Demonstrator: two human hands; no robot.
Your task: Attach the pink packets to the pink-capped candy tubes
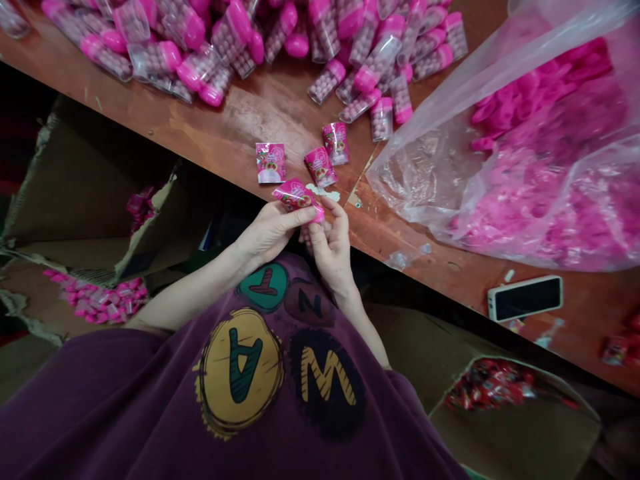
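Observation:
Close to my body, at the table's front edge, my two hands meet. My left hand (267,233) has its thumb and fingers closed on a printed pink sachet (293,193). Wrapped by my right hand (331,253) is a small clear candy tube (305,235) with a pink cap, mostly covered by the fingers. The sachet's lower end touches the cap; whether the two are joined, I cannot tell. Just beyond the fingertips lie a flat pink packet (271,163), two more pink packets (321,167) and some small white pieces (327,194).
Many pink-capped candy tubes (325,83) are heaped at the table's back. A clear plastic bag (425,167) of pink parts lies at right, near a phone (525,298). Cardboard boxes (70,193) stand below left; another box (520,433) with red packets is below right.

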